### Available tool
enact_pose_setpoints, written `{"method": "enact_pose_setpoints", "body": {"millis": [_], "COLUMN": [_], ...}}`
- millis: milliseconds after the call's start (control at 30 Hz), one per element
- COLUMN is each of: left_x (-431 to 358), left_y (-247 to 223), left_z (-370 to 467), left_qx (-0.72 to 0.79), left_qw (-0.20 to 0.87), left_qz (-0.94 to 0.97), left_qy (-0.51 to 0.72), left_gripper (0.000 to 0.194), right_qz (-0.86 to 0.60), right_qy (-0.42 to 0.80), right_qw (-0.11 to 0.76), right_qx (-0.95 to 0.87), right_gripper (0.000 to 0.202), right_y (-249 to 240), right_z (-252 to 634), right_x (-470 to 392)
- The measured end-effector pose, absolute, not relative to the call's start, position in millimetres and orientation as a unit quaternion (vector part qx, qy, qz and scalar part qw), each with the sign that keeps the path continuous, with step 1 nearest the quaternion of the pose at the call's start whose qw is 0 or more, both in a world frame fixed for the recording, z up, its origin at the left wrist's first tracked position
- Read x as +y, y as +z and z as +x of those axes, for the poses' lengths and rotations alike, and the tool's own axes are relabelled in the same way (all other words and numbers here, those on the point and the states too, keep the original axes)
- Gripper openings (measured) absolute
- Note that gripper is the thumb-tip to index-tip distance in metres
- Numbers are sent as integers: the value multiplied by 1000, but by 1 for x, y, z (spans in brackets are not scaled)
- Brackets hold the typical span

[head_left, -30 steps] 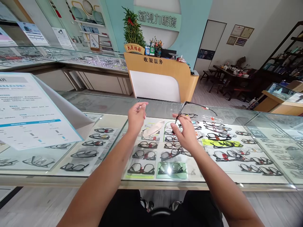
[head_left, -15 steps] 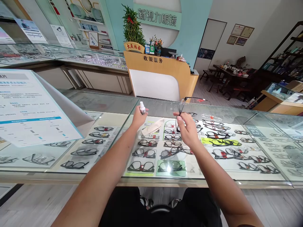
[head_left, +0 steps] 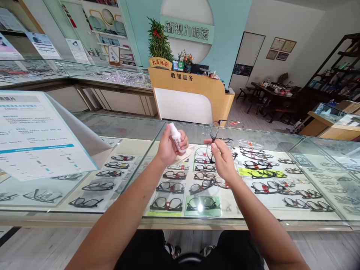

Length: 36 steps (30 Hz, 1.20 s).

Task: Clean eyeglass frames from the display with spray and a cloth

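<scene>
My left hand (head_left: pixel 168 147) is wrapped round a small white spray bottle (head_left: pixel 176 138) with printed writing on its side, its white top tilted up and to the left. In my right hand (head_left: pixel 224 159) a pair of dark-framed glasses (head_left: pixel 215 130) is pinched near the bridge; the lenses stand one above the other and a temple stretches off to the right with a red mark on it. Both hands are above the glass counter, apart from each other. Partly hidden behind my left hand, a pale cloth (head_left: pixel 189 152) lies on the glass.
Under the glass counter top (head_left: pixel 135 129) lie rows of glasses frames (head_left: pixel 170 186). A large printed card (head_left: pixel 36 138) stands on the counter at the left. Across the aisle is a wooden cashier desk (head_left: pixel 194 79) with a plant (head_left: pixel 159 41) on it.
My left hand has turned the bottle so its printed side shows, and brought it slightly nearer. My right hand still holds the glasses, almost unmoved. The view has tipped up a little.
</scene>
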<state>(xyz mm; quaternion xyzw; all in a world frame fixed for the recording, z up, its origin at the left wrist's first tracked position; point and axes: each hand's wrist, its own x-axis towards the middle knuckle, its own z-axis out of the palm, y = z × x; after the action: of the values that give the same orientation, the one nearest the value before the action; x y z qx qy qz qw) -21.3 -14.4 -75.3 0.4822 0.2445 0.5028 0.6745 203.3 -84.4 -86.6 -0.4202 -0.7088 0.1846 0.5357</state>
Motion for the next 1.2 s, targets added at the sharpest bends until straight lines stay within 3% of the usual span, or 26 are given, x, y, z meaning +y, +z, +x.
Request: {"method": "enact_pose_setpoints", "body": {"millis": [133, 300, 733, 1033, 1200], "left_x": [-34, -35, -29, -31, -33], "left_y": [-63, -64, -93, -101, -96], "left_z": [-16, -15, 1, 5, 4], "left_qx": [162, 202, 392, 412, 391], "left_qw": [721, 704, 515, 507, 512], "left_qz": [510, 537, 607, 601, 611], "left_qy": [440, 418, 461, 460, 460], "left_gripper": [85, 89, 76, 73, 77], "right_qz": [-397, -385, -334, -345, -344], "right_qy": [222, 273, 416, 407, 410], "right_qw": [526, 517, 493, 474, 509], "right_qx": [-719, -714, -688, -700, -674], "right_gripper": [42, 43, 43, 48, 46], "right_y": [-85, -86, -85, -86, -87], "right_z": [200, 196, 187, 186, 193], "right_x": [-88, -90, -93, -95, -86]}}
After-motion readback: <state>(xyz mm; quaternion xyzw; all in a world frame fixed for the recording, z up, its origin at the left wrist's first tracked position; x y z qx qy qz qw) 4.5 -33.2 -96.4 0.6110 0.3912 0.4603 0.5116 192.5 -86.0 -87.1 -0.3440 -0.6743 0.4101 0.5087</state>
